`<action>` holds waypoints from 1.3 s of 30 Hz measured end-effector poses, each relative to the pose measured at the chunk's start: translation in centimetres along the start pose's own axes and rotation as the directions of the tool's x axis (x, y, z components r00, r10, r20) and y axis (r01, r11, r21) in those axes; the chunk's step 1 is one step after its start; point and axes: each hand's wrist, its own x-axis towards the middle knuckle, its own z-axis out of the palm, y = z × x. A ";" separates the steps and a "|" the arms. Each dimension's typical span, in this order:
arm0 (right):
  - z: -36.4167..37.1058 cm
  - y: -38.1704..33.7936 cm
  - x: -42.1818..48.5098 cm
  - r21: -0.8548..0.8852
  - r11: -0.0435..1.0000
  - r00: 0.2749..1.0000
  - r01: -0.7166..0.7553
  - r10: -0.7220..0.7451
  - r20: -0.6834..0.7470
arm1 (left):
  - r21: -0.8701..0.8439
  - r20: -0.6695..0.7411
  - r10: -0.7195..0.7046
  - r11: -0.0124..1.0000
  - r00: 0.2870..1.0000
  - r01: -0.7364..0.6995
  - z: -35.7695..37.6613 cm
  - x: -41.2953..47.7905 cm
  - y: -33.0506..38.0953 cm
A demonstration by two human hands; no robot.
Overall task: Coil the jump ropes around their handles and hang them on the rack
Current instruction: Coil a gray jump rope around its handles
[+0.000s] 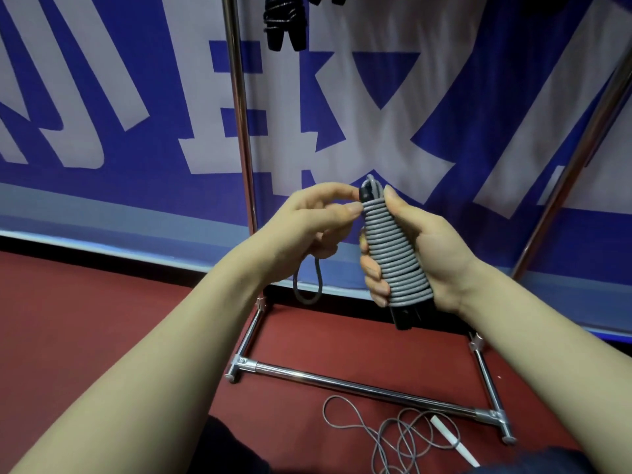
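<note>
Above the hands: black bundles [284, 22] are hanging on the rack [239, 107], their tops being cut off.
Right hand [437, 254]: is gripping the coil [393, 254], which is hiding most of its handles [407, 316].
Left hand [318, 217]: is pinching the coil's top, with a loop [296, 282] hanging under it.
Floor [102, 302]: red, with a loose rope [386, 436] lying below the hands.
Wall: a blue banner [154, 186] is hanging behind.

One wide-angle camera rides on the person's head and looks forward and down along both forearms. The left hand [307, 220] and right hand [434, 254] sit in the middle of its view, near the lens. Beyond the hands stands a blue and white banner [102, 165]; below them lie the red floor [102, 302] and the base bar of the rack [359, 388].
</note>
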 end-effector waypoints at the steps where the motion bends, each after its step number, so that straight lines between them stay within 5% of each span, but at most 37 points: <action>1: 0.3 -0.1 -0.2 0.039 0.999 0.998 -0.009 0.007 0.064 | -0.044 0.028 0.018 0.999 0.999 -0.017 0.0 -0.1 0.2; 8: 0.4 -0.1 -0.4 0.117 0.991 0.844 -0.064 -0.009 0.536 | -0.151 0.162 0.086 0.987 0.983 -0.062 0.4 -0.5 0.6; 12: 0.3 -0.3 -1.1 0.027 1.000 0.800 -0.015 -0.004 0.601 | -0.145 0.344 0.122 0.987 0.931 -0.076 0.4 -0.7 0.5; 15: 0.3 -0.2 -0.8 0.142 0.981 0.705 -0.131 -0.009 0.709 | -0.198 0.417 0.130 0.979 0.900 -0.050 0.4 -0.7 0.7; 18: 0.0 0.1 -0.4 0.184 0.971 0.668 -0.154 -0.035 0.743 | -0.176 0.326 0.107 0.983 0.939 -0.051 0.8 -0.8 1.0; 21: 0.3 -0.3 -0.5 0.026 0.998 0.835 -0.048 0.026 0.550 | -0.100 0.176 0.107 0.991 0.979 -0.090 0.7 -0.9 1.0; 24: 1.2 -0.8 -0.3 -0.239 0.961 0.990 0.138 -0.125 0.070 | -0.105 0.002 0.101 0.989 0.995 -0.100 0.1 -0.8 1.4; 29: 2.1 -0.1 0.4 -0.698 0.681 0.808 0.222 -0.529 -0.260 | -0.106 -0.220 0.107 0.985 0.970 -0.133 0.2 -0.6 1.8; 33: 2.3 0.7 0.8 -0.938 0.337 0.631 0.079 -0.746 -0.214 | -0.059 -0.331 0.139 0.984 0.933 -0.167 1.4 -0.4 1.9; 34: 2.3 0.9 1.0 -0.933 0.348 0.633 0.086 -0.743 -0.219 | -0.052 -0.350 0.136 0.985 0.927 -0.164 1.7 -0.4 1.8; 39: 2.1 0.7 1.9 -0.612 0.759 0.743 0.221 -0.538 -0.399 | 0.135 -0.338 0.143 0.986 0.930 -0.102 1.9 -0.5 1.9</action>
